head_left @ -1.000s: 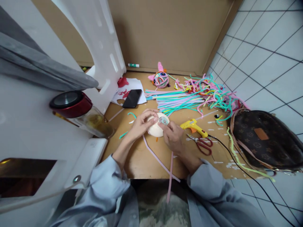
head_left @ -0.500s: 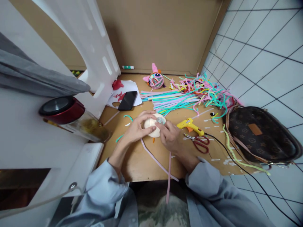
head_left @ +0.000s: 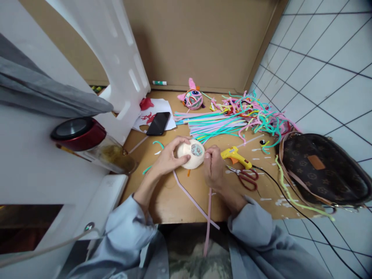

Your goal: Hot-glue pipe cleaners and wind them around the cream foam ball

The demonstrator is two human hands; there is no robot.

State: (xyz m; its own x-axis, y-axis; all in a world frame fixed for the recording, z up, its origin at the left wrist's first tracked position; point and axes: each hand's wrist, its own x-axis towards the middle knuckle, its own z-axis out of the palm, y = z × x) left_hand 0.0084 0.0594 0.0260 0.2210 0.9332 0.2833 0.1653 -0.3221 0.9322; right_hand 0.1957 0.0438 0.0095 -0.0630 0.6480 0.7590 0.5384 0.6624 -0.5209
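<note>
My left hand (head_left: 172,157) is curved around a cream-white ball (head_left: 183,152), thumb in front and fingers over the top. An oval patch (head_left: 197,150) with blue-green and brown markings shows on the ball's upper right. Beside the ball's right edge, my right hand (head_left: 213,164) is closed with the fingertips pinched together; what they hold, if anything, is hidden. A pink pipe cleaner (head_left: 208,224) runs down from below my right hand past the table edge. Another pale pink pipe cleaner (head_left: 190,197) slants across the table under the ball. An orange bit (head_left: 188,173) pokes out beneath the ball.
A yellow glue gun (head_left: 236,157) and red-handled scissors (head_left: 246,179) lie to the right, before a brown handbag (head_left: 322,170). Behind are bundled pipe cleaners (head_left: 217,126), a pink-eared figure (head_left: 193,99) and a phone (head_left: 158,123). A red-lidded bottle (head_left: 101,149) stands left.
My right hand has drawn back from the ball's face to its right side, uncovering the oval patch. My left hand keeps its hold on the ball.
</note>
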